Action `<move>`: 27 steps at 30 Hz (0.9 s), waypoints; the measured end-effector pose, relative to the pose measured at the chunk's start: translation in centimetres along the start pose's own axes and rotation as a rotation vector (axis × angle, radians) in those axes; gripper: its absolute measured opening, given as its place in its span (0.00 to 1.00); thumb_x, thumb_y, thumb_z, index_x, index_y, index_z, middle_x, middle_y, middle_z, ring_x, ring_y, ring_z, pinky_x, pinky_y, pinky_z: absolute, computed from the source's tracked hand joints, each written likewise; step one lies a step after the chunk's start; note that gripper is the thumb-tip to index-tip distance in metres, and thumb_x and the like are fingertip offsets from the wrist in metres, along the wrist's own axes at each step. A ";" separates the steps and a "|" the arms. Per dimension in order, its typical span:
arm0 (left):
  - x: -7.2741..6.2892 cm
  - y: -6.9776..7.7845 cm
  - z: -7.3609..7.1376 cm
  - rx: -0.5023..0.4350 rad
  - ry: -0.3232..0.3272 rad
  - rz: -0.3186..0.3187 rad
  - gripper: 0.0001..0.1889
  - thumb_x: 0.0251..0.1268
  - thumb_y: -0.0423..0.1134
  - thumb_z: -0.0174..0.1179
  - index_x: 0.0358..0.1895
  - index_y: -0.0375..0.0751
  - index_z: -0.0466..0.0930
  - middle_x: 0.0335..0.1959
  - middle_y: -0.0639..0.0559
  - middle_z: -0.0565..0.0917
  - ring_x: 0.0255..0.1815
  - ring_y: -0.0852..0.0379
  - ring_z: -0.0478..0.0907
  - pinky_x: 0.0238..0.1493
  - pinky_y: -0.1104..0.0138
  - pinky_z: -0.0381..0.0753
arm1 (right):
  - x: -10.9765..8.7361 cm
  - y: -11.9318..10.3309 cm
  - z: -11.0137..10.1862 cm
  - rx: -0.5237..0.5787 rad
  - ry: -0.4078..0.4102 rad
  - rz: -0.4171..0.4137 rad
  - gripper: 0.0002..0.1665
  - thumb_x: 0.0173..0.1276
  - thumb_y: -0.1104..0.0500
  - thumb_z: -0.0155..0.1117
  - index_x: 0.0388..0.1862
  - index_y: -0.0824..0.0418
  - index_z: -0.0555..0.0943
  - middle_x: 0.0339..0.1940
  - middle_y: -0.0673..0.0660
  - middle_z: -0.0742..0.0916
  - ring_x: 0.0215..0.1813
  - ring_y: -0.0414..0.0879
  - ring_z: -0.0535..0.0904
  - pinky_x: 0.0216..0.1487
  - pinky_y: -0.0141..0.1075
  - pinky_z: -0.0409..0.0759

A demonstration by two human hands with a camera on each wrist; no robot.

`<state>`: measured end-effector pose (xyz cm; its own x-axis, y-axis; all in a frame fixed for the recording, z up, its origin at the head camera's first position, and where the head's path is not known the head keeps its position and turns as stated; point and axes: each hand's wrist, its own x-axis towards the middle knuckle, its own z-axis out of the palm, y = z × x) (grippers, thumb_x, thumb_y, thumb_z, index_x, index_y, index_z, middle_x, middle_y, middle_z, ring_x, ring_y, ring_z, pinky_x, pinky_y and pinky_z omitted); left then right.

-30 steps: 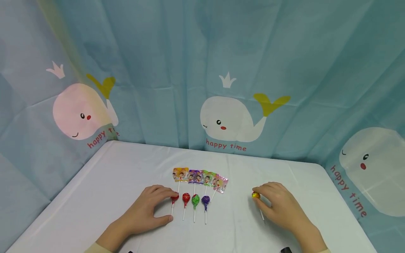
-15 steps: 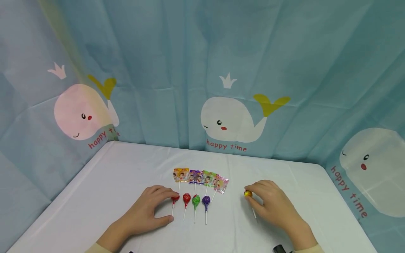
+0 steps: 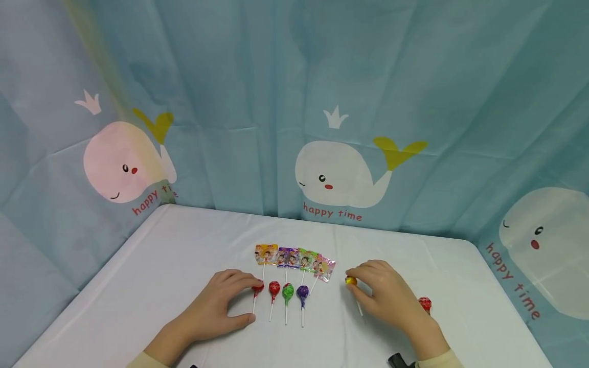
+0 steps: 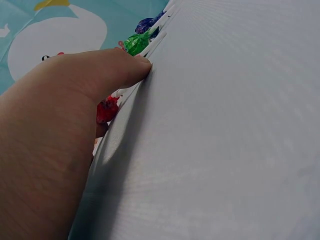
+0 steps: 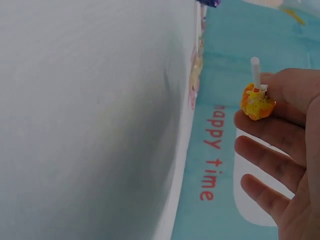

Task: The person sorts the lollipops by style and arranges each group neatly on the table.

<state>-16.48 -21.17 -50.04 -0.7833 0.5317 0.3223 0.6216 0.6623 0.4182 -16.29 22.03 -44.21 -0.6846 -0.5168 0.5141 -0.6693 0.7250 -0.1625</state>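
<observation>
Between thumb and fingers, my right hand (image 3: 384, 294) pinches a yellow lollipop (image 5: 257, 104) by its wrapped head, the white stick hanging down in the head view. In the right wrist view the other fingers are spread. My left hand (image 3: 221, 304) rests on the table, its fingertips touching the head of a red lollipop (image 3: 258, 289) and its thumb near the stick's lower end. To the right of that lie a second red lollipop (image 3: 274, 289), a green lollipop (image 3: 288, 292) and a purple lollipop (image 3: 302, 292), side by side with sticks toward me.
Behind this row lie several flat lollipops in printed wrappers, orange (image 3: 266, 254), purple (image 3: 287, 258), green (image 3: 305, 259) and pink (image 3: 325, 269). Another red lollipop (image 3: 425, 304) lies partly hidden behind my right wrist. A whale-print curtain (image 3: 257, 153) borders the white table (image 3: 202, 230).
My right hand has moved left with the yellow lollipop, toward the purple one. A red lollipop now shows beyond my right wrist. My left hand stays at its red lollipop.
</observation>
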 end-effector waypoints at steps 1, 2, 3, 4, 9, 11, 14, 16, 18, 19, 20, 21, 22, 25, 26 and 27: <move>0.0 0.0 0.0 -0.001 -0.002 0.001 0.33 0.61 0.60 0.79 0.70 0.73 0.81 0.68 0.76 0.78 0.72 0.59 0.69 0.71 0.44 0.71 | 0.0 -0.1 0.1 -0.001 -0.004 0.005 0.15 0.64 0.57 0.83 0.50 0.54 0.92 0.44 0.40 0.91 0.51 0.42 0.85 0.59 0.46 0.86; 0.0 0.0 0.0 -0.001 -0.003 0.002 0.33 0.61 0.60 0.79 0.70 0.72 0.81 0.68 0.76 0.78 0.72 0.59 0.70 0.71 0.44 0.71 | 0.1 -0.1 0.1 -0.001 -0.010 0.009 0.15 0.64 0.56 0.84 0.50 0.53 0.93 0.44 0.40 0.91 0.51 0.41 0.85 0.59 0.46 0.86; 0.1 0.0 0.0 0.000 -0.002 0.004 0.33 0.61 0.60 0.79 0.70 0.72 0.81 0.68 0.76 0.78 0.72 0.59 0.70 0.71 0.44 0.71 | 0.2 -0.2 0.2 0.000 -0.016 0.013 0.15 0.65 0.56 0.84 0.50 0.53 0.93 0.44 0.40 0.91 0.51 0.41 0.85 0.59 0.46 0.86; 0.1 0.0 0.0 0.001 0.000 0.007 0.33 0.60 0.59 0.79 0.70 0.72 0.81 0.68 0.76 0.78 0.72 0.59 0.70 0.71 0.44 0.71 | 0.3 -0.3 0.2 -0.002 -0.022 0.016 0.15 0.65 0.55 0.84 0.50 0.53 0.93 0.44 0.40 0.91 0.51 0.41 0.85 0.60 0.46 0.86; 0.1 -0.2 0.0 0.012 0.020 0.026 0.34 0.59 0.58 0.81 0.70 0.71 0.81 0.68 0.77 0.78 0.72 0.60 0.70 0.71 0.46 0.71 | 0.9 -0.7 0.4 0.011 -0.040 0.002 0.14 0.66 0.55 0.82 0.50 0.53 0.93 0.42 0.40 0.90 0.50 0.41 0.85 0.62 0.46 0.85; 0.1 -0.2 0.0 0.014 0.024 0.030 0.34 0.58 0.58 0.81 0.70 0.71 0.81 0.68 0.77 0.78 0.72 0.60 0.70 0.71 0.47 0.70 | 1.0 -0.8 0.5 0.014 -0.036 -0.008 0.13 0.66 0.56 0.82 0.49 0.54 0.93 0.41 0.40 0.90 0.50 0.41 0.85 0.62 0.46 0.85; 0.1 -0.2 0.0 0.014 0.023 0.026 0.34 0.59 0.58 0.80 0.71 0.72 0.81 0.68 0.77 0.78 0.72 0.60 0.70 0.71 0.46 0.71 | 1.1 -1.0 0.7 0.015 -0.025 -0.018 0.13 0.65 0.56 0.83 0.49 0.54 0.93 0.40 0.40 0.90 0.49 0.42 0.85 0.61 0.46 0.85; 0.1 -0.2 0.0 0.014 0.020 0.022 0.34 0.59 0.58 0.80 0.70 0.72 0.81 0.68 0.77 0.78 0.72 0.60 0.70 0.71 0.46 0.71 | 1.3 -1.1 0.9 0.022 -0.023 -0.024 0.13 0.65 0.56 0.83 0.48 0.54 0.93 0.40 0.40 0.90 0.49 0.41 0.85 0.60 0.46 0.86; 0.1 -0.1 0.0 0.011 0.019 0.020 0.34 0.59 0.58 0.80 0.70 0.72 0.81 0.68 0.77 0.78 0.72 0.60 0.70 0.71 0.46 0.71 | 1.5 -1.3 1.1 0.031 -0.024 -0.025 0.13 0.66 0.56 0.83 0.49 0.53 0.93 0.41 0.40 0.90 0.50 0.41 0.85 0.60 0.45 0.86; 0.1 -0.1 0.0 0.010 0.017 0.019 0.33 0.59 0.58 0.80 0.70 0.72 0.81 0.68 0.77 0.78 0.72 0.60 0.70 0.71 0.46 0.71 | 1.6 -1.4 1.2 0.036 -0.026 -0.024 0.13 0.66 0.56 0.83 0.49 0.53 0.93 0.41 0.40 0.91 0.50 0.41 0.85 0.60 0.45 0.86; 0.1 0.0 0.0 0.009 0.015 0.018 0.33 0.59 0.58 0.80 0.70 0.72 0.81 0.68 0.77 0.78 0.72 0.60 0.70 0.71 0.46 0.71 | 1.7 -1.5 1.3 0.041 -0.031 -0.023 0.13 0.66 0.56 0.82 0.49 0.53 0.93 0.42 0.40 0.91 0.50 0.41 0.85 0.60 0.45 0.86; 0.1 0.0 -0.1 0.009 0.014 0.017 0.33 0.60 0.58 0.80 0.70 0.72 0.81 0.68 0.77 0.78 0.72 0.60 0.70 0.71 0.46 0.71 | 1.8 -1.6 1.4 0.044 -0.035 -0.020 0.13 0.66 0.55 0.82 0.49 0.52 0.93 0.42 0.39 0.90 0.51 0.41 0.84 0.60 0.45 0.86; 0.1 0.1 -0.1 0.007 0.012 0.015 0.33 0.60 0.58 0.80 0.70 0.71 0.81 0.68 0.77 0.78 0.72 0.60 0.70 0.71 0.46 0.71 | 1.9 -1.7 1.5 0.046 -0.041 -0.018 0.13 0.67 0.55 0.82 0.49 0.52 0.93 0.42 0.39 0.90 0.51 0.41 0.84 0.60 0.45 0.86; 0.1 0.2 -0.1 0.007 0.005 0.007 0.33 0.60 0.59 0.80 0.70 0.72 0.81 0.68 0.77 0.78 0.72 0.59 0.70 0.71 0.45 0.71 | 2.2 -2.0 1.8 0.049 -0.049 -0.017 0.13 0.67 0.54 0.82 0.49 0.52 0.93 0.42 0.39 0.90 0.51 0.41 0.85 0.61 0.45 0.85; 0.1 0.2 -0.1 0.007 0.003 0.004 0.33 0.60 0.59 0.80 0.70 0.72 0.81 0.68 0.77 0.78 0.72 0.59 0.70 0.71 0.44 0.71 | 2.3 -2.1 1.9 0.048 -0.049 -0.019 0.13 0.67 0.54 0.82 0.49 0.52 0.93 0.42 0.39 0.90 0.51 0.41 0.85 0.60 0.45 0.85; 0.1 0.2 -0.1 0.006 0.002 0.001 0.33 0.60 0.59 0.80 0.70 0.72 0.81 0.68 0.76 0.78 0.72 0.59 0.70 0.71 0.44 0.71 | 2.4 -2.2 2.0 0.050 -0.045 -0.022 0.13 0.67 0.54 0.82 0.49 0.53 0.93 0.42 0.40 0.91 0.51 0.41 0.85 0.60 0.45 0.85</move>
<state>-16.42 -21.06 -49.83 -0.7824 0.5313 0.3249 0.6228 0.6647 0.4128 -17.04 18.33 -44.30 -0.6811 -0.5533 0.4795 -0.6971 0.6903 -0.1936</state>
